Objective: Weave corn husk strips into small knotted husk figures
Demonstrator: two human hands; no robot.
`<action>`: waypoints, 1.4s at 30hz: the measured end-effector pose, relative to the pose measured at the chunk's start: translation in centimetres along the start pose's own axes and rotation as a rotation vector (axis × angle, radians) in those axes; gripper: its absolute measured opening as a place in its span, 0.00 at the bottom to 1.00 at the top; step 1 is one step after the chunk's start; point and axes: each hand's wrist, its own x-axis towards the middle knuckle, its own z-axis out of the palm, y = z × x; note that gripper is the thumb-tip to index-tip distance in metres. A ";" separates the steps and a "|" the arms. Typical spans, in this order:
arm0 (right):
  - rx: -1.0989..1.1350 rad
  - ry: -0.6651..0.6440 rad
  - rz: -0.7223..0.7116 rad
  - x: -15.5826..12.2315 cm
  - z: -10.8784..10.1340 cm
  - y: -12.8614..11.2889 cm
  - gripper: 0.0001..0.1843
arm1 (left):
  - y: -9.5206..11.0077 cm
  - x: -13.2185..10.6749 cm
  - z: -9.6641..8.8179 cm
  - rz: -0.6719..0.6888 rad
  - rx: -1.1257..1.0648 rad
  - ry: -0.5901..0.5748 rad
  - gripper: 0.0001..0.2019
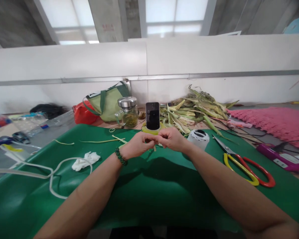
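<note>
My left hand (141, 143), with a green bead bracelet (120, 156) at the wrist, meets my right hand (173, 138) above the green mat (161, 196). Both are closed, fingertips pinched together. Between them a small pale end of a corn husk strip (154, 149) peeks out below; the fingers hide most of it. Just beyond stands a phone (152, 116) upright in a yellow-green holder (149, 130). A white roll-shaped container (199, 139) is behind my right wrist. Thin husk strips (102, 141) lie left of my left hand.
Large scissors (241, 162) with red and yellow handles lie open at right. A heap of corn husks (196, 106), a glass jar (128, 113) and a green bag (109, 103) line the back. A white cord (52, 172), crumpled tissue (86, 161) and purple power strip (281, 157) flank the mat.
</note>
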 end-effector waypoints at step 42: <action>0.188 -0.216 0.123 0.2 -0.6 0.2 0.18 | 0.3 0.2 -0.3 -0.153 -0.495 0.187 0.17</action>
